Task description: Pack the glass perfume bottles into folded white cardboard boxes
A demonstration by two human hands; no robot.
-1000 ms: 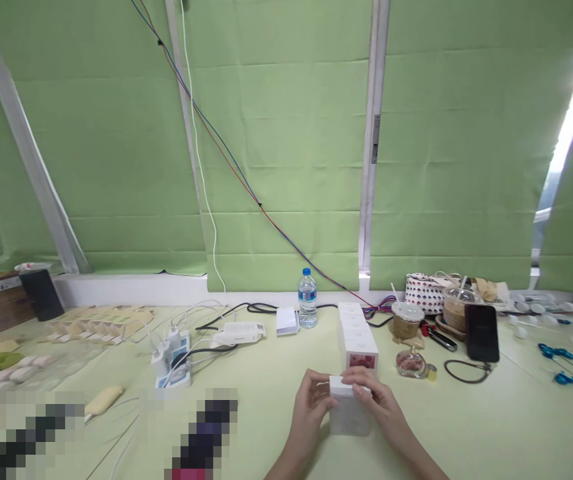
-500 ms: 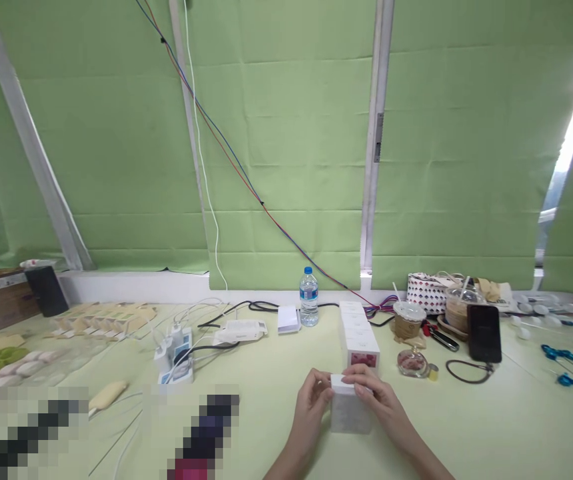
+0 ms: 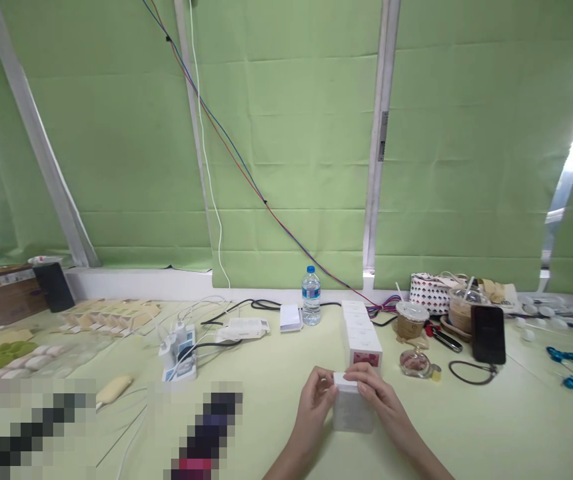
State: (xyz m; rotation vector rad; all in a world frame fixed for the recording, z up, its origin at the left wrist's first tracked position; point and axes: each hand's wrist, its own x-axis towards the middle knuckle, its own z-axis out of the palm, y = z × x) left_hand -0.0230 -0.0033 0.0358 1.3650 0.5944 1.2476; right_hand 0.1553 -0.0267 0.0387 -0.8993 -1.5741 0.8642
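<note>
While you look down at the table [image 3: 491, 427], both hands sit low centre on one small box.
L hand [image 3: 314, 407]: fingers curled on the left side & top-left corner of the white box [image 3: 352, 408]; grip closed on it.
R hand [image 3: 379, 400]: fingers laid over the top-right edge, thumb side hidden; grip clamped on the same box.
White box: upright on the table, between your hands, just in front of a row of white boxes [image 3: 360, 328]; touching the row or not, can't tell.
Row: runs away from you; nearest box shows a pink-red face.
Behind row: water bottle [image 3: 311, 305], small white carton [image 3: 290, 318].
R of row: round glass jar [image 3: 414, 363], lidded cup [image 3: 409, 320], black phone [image 3: 488, 334] leaning upright, black cable loop [image 3: 469, 371].
L side: power strip w/ chargers [image 3: 179, 348], well apart from your hands.
Far R: blue scissors [image 3: 564, 354].
</note>
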